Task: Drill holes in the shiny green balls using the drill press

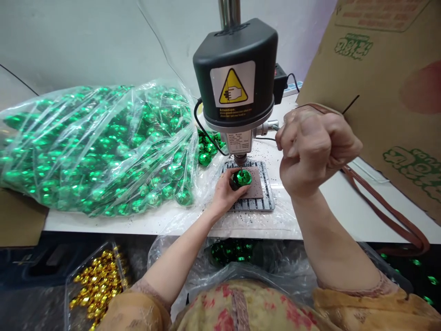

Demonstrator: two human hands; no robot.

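Note:
My left hand [225, 195] is curled around a shiny green faceted ball [244, 177], holding it on a brown pad [257, 184]. The pad lies on the slotted metal base [269, 197] of a small bench drill press [236, 78]. Just above the ball is the drill chuck [240, 159], its thin bit reaching down to the ball's top. Whether the bit has entered the ball I cannot tell. My right hand [315, 149] is closed in a fist on the feed lever at the drill's right side, hiding most of it.
A large clear bag of green balls [103, 151] fills the left of the white table [330, 216]. A cardboard box [379, 87] stands at right beside a brown strap [382, 216]. Dark shavings surround the base. Below are gold balls [99, 280] in a clear bin and more green balls [232, 251].

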